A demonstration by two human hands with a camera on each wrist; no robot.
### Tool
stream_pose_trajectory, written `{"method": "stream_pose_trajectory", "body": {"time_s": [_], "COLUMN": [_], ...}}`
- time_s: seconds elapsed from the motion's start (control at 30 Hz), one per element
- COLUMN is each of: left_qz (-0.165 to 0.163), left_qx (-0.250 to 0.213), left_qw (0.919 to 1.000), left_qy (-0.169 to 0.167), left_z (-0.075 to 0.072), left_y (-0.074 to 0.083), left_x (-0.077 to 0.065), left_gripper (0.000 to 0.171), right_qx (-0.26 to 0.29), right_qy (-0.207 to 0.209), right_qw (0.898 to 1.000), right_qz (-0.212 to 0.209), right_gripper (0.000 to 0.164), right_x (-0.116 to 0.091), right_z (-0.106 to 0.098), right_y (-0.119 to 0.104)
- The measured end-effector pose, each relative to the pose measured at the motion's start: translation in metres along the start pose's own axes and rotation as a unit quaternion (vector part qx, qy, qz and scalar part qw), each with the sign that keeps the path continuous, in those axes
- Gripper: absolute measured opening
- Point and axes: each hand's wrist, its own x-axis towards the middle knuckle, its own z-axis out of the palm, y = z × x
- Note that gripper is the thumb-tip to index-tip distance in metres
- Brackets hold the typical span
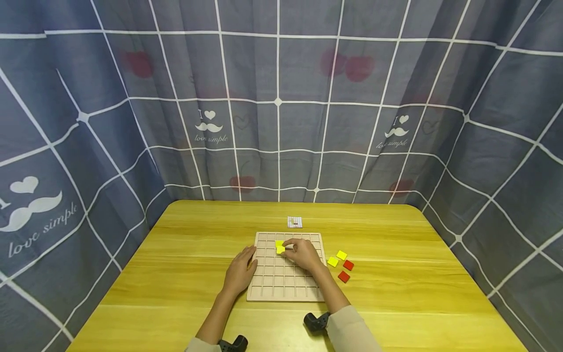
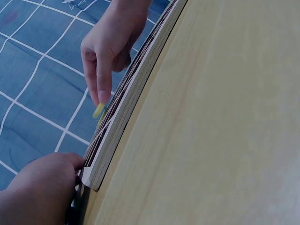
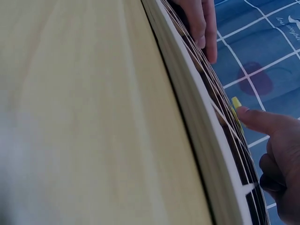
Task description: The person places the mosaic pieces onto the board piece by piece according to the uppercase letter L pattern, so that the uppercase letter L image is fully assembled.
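A pale wooden board (image 1: 286,294) divided into a grid of square cells lies on the table. Over its upper part, my right hand (image 1: 302,253) pinches a yellow square tile (image 1: 280,250) between thumb and finger. Another yellow tile (image 1: 279,243) sits on the grid just behind it. In the right wrist view the held tile (image 3: 236,101) appears tilted at the fingertips, close above the board. My left hand (image 1: 239,271) rests against the board's left edge, fingers extended; the left wrist view shows that hand (image 2: 44,185) touching the board near a corner.
Right of the board lie two yellow tiles (image 1: 341,254) and two red tiles (image 1: 344,276). Behind it is a small card (image 1: 294,222) printed with a grid pattern. A checked curtain (image 1: 277,127) surrounds the wooden table (image 1: 176,274). Black devices (image 1: 316,322) are on both wrists.
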Motion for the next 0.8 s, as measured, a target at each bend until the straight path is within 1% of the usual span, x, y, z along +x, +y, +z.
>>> {"method": "stream_pose_trajectory", "body": {"time_s": [0.17, 0.37, 0.6, 0.7, 0.8], "left_qz": [0.005, 0.002, 0.001, -0.001, -0.003], "left_qx": [0.0, -0.001, 0.0, 0.0, 0.002], "left_qw": [1.0, 1.0, 1.0, 1.0, 1.0], "left_qy": [0.003, 0.002, 0.002, -0.001, -0.002], "left_z": [0.0004, 0.0, -0.0008, -0.001, -0.0011], "left_y": [0.0, 0.0001, 0.0003, 0.0008, 0.0017], "left_x": [0.0002, 0.0005, 0.0007, 0.0004, 0.0002], "left_gripper": [0.043, 0.043, 0.042, 0.042, 0.043], "right_qx": [-0.009, -0.016, -0.025, -0.012, 0.012], "right_qy": [-0.002, 0.0, -0.006, 0.004, 0.027], "right_qw": [1.0, 1.0, 1.0, 1.0, 0.999], "right_qz": [-0.01, -0.016, -0.014, -0.015, -0.012], "right_gripper": [0.027, 0.026, 0.032, 0.034, 0.032], "right_x": [-0.0009, -0.0003, -0.0013, -0.0029, -0.0061], "right_z": [0.0029, 0.0033, 0.0029, 0.0006, -0.0048], "right_y": [0.0004, -0.0008, -0.0009, 0.0002, 0.002]}}
